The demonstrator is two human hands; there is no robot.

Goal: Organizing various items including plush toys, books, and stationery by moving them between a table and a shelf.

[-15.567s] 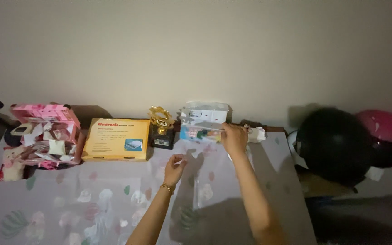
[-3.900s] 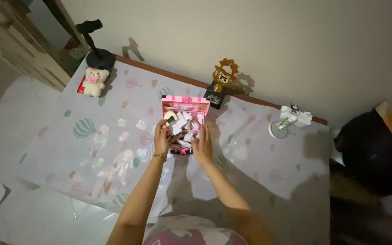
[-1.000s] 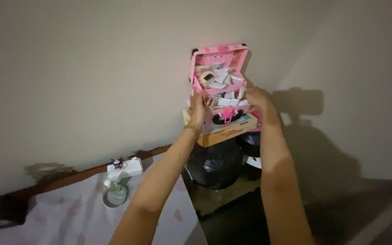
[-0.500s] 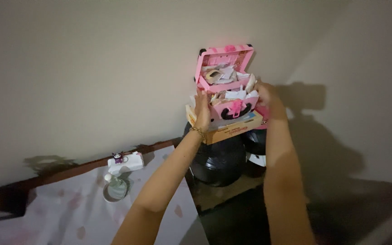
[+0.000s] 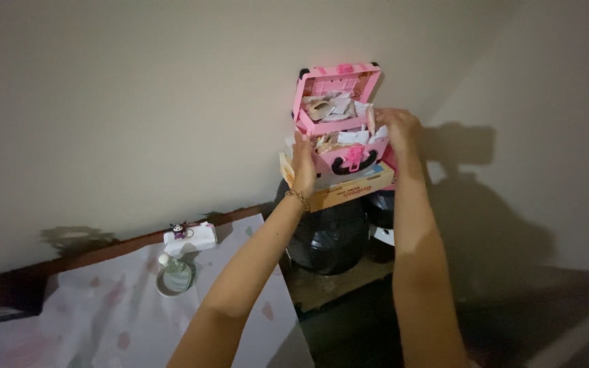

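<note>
Both hands are raised toward the corner of the room, holding a pink case (image 5: pixel 339 129) whose lid stands open, showing loose paper packets and sachets in the lid and in the lower tray. The left hand (image 5: pixel 303 163) is flat against the case's left wall, fingers extended upward, bracelet at the wrist; the right hand (image 5: pixel 395 129) is curled over the right rim near the hinge, gripping it. Compared with half a second ago, the case sits slightly lower and closer to level; its base now appears to rest on a flat yellow box (image 5: pixel 349 187), which lies on a black helmet (image 5: pixel 328 235) with a second dark helmet (image 5: pixel 380 208) just behind it. A second ago the case was tilted more steeply and held clear of the box. The judgement is that the case is being set down on the stack; whether its weight is fully on the box cannot be told, since both hands are on it. At lower left, the bench (image 5: pixel 103 320) with its patterned cover carries a small white packet with a dark charm (image 5: pixel 191 236) and a round tape roll (image 5: pixel 175 278) just beside it, both well apart from the hands.
</note>
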